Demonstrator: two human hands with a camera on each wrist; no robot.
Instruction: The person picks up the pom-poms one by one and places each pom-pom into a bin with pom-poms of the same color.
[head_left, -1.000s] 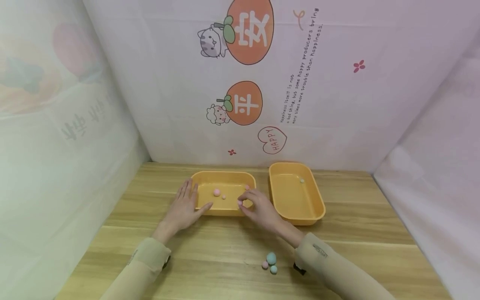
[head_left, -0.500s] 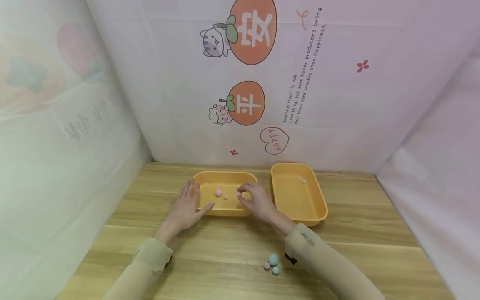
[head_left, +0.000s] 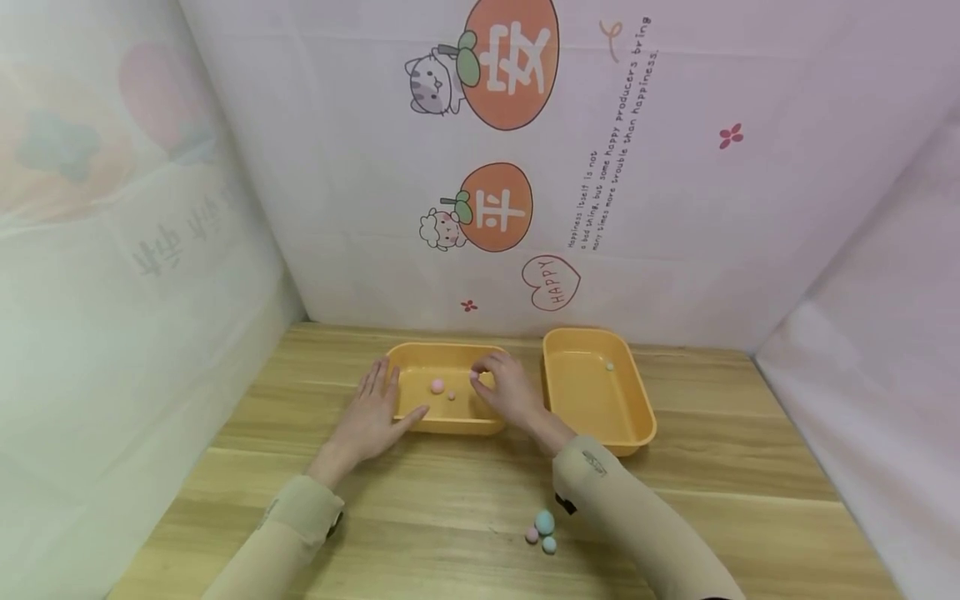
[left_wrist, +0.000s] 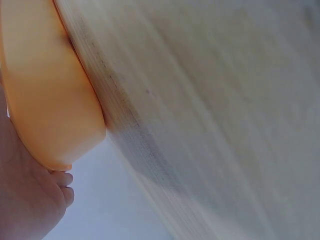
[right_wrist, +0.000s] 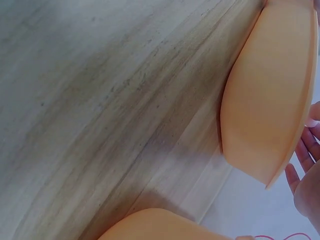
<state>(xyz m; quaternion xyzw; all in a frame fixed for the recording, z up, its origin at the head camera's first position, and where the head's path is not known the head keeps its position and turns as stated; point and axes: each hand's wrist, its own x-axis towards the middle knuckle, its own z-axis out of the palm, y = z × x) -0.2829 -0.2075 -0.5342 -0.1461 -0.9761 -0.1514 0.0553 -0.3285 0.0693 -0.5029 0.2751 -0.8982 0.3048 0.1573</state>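
Pinching a small pink ball (head_left: 474,376) between thumb and fingertips of the right hand (head_left: 513,392), over the right part of the left yellow tray (head_left: 453,426). Has travelled toward that tray's far side since a second ago, away from the near rim; cannot tell from this angle whether raised too or only carried outward. Suggests, by judgement, a ball well under control and not yet let go. Can no longer see another pink ball at the tray's right end, probably screened by the right hand. Lies well to the right of the left hand (head_left: 369,419), with a larger pink ball (head_left: 437,387) and a tiny pink ball (head_left: 452,397) in between on the tray floor. Rests the left hand at the tray's left end just as a second ago, fingers outstretched, thumb reaching over the near rim, no ball in the grasp. Just beside, past the right hand, comes the right yellow tray (head_left: 588,396), holding a pale green ball (head_left: 610,367) near the right wall. Nearer the body, clustered on the wooden table (head_left: 420,508): a large blue ball (head_left: 545,522), a small blue ball (head_left: 550,545) and a lilac ball (head_left: 532,535).
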